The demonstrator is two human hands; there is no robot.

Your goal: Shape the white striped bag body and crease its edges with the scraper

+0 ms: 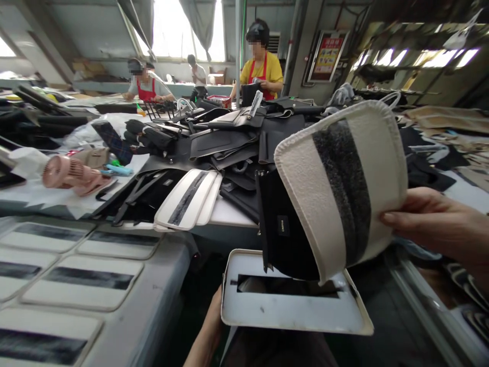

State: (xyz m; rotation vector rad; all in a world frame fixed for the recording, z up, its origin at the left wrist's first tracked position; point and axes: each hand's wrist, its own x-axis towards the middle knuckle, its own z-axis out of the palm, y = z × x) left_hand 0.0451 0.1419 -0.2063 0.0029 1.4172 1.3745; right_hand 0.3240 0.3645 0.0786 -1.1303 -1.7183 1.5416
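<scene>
My right hand point(439, 224) grips the right edge of a cream fabric pad with a dark grey stripe point(344, 188), curled upward, with a black pouch-like piece point(284, 239) hanging at its left side. My left hand point(212, 318) holds the left edge of a white flat template plate with a long slot point(290, 311), level below the pad. Only part of the left hand shows.
Several cream striped pads point(82, 278) lie in rows on the grey table at left. More stacked pads point(189, 199) and a heap of black pieces point(229, 142) cover the middle table. A pink hand fan point(66, 173) lies at left. Three people work at the back.
</scene>
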